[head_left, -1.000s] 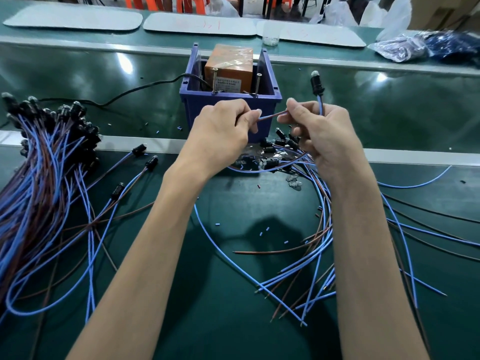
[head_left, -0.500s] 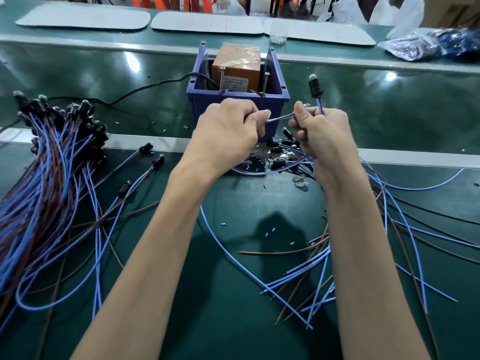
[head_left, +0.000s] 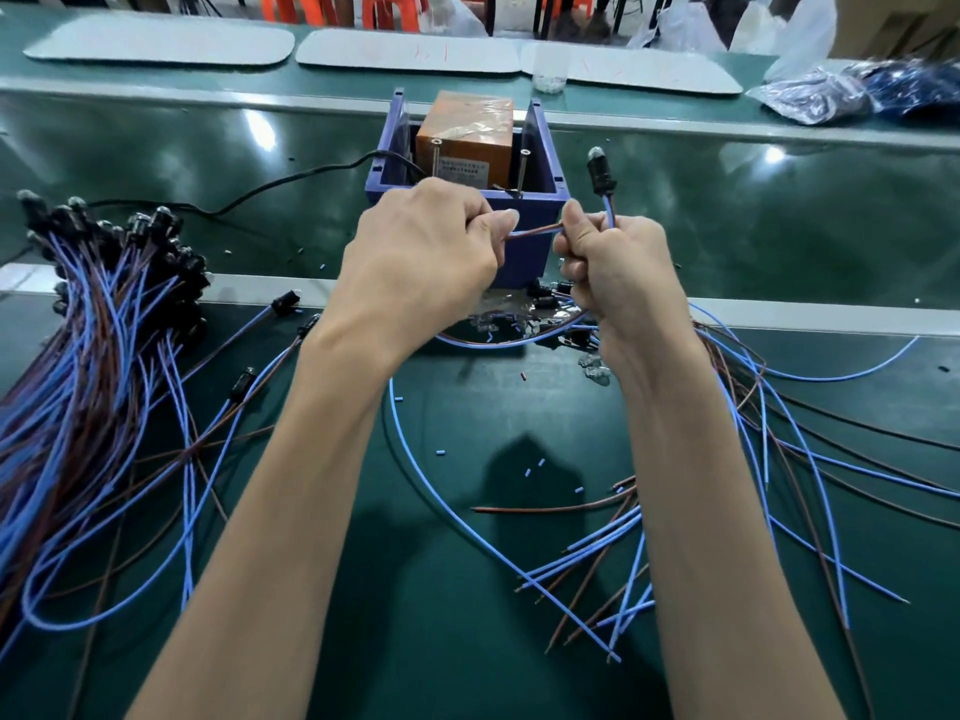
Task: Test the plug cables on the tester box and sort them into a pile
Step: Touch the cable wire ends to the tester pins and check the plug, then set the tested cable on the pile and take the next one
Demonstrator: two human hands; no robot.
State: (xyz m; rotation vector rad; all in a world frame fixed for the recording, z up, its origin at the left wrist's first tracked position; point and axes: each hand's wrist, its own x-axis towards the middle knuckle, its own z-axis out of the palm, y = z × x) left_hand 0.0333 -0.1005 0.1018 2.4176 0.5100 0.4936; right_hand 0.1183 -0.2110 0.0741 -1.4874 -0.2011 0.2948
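On the tabletop [head_left: 467,641], a sorted pile [head_left: 93,356] is kept left and loose cables [head_left: 779,459] right, seemingly to separate tested from untested. The tester box [head_left: 530,262] is set centrally, within reach. Before it, one plug cable [head_left: 535,232] is held taut in both grips: pinched at its wires by the left hand [head_left: 421,257], enclosed by the right hand [head_left: 618,267] below the upright plug [head_left: 601,171].
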